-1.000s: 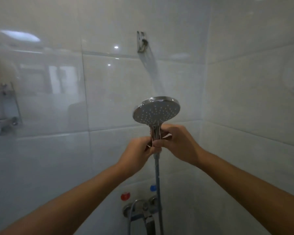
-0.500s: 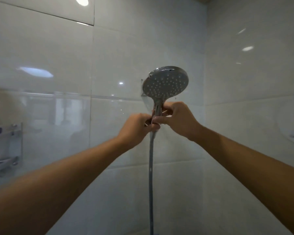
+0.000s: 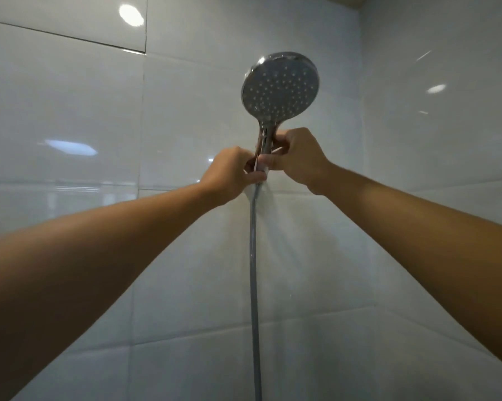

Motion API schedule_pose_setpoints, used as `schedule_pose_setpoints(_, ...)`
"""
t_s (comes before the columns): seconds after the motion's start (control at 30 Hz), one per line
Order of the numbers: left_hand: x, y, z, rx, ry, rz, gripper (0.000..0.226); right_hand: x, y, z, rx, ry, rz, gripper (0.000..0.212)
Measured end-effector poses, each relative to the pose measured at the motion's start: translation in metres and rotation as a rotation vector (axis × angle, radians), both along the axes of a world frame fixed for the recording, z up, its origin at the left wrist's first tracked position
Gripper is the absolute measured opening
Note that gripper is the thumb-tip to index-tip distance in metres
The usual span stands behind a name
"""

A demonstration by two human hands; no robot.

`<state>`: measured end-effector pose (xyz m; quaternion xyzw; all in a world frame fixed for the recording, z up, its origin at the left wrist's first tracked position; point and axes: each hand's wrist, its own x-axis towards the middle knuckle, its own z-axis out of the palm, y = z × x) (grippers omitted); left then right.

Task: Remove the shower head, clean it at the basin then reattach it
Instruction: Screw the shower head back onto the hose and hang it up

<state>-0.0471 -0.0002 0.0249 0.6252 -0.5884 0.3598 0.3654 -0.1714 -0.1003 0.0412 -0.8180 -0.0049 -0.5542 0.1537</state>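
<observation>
While both arms reach up and forward toward the tiled wall (image 3: 186, 117), the shower head (image 3: 280, 85) stands upright above the two hands, its round chrome face dotted with pale nozzles and turned toward the camera. Its chrome handle runs straight down from the face into the grip of both hands, close against the wall.

The right hand (image 3: 297, 160) sits on the right side of the handle, and its fingers (image 3: 268, 160) are curled round the handle just below the face, the thumb lying across the front of the chrome. The left hand (image 3: 229, 175) sits just beside it, slightly lower and to the left, and its fingers are curled in around the lower end of the handle, where the handle meets the hose (image 3: 254, 270). The two hands touch or nearly touch at the handle; which one cannot be told. Whatever lies behind the fingers on the wall is hidden by the hands, so whether the shower head sits in a mount cannot be told.

Directly below the left fingers, the hose hangs straight down as a thin silvery line and runs out of the bottom edge of the view. To the right of the right hand, the two tiled walls meet in a corner. Above and to the left of the fingers, bright reflections of ceiling lights (image 3: 131, 14) show on the glossy tiles.
</observation>
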Motion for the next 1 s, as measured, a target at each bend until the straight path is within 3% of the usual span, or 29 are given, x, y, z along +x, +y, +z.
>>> schedule_pose_setpoints(0.23,0.019,-0.022,0.032,-0.115,-0.014,-0.016,0.032,0.013,-0.025,0.031,0.044,-0.060,0.138,0.016)
schedule_pose_setpoints(0.63,0.019,-0.023,0.053,-0.242,-0.109,-0.125,0.032,0.006,-0.026,0.055,-0.018,-0.128,0.179,0.018)
schedule_pose_setpoints(1.0,0.039,-0.032,0.032,-0.176,-0.053,-0.073,0.022,0.031,-0.039,0.034,0.033,-0.081,0.147,0.021)
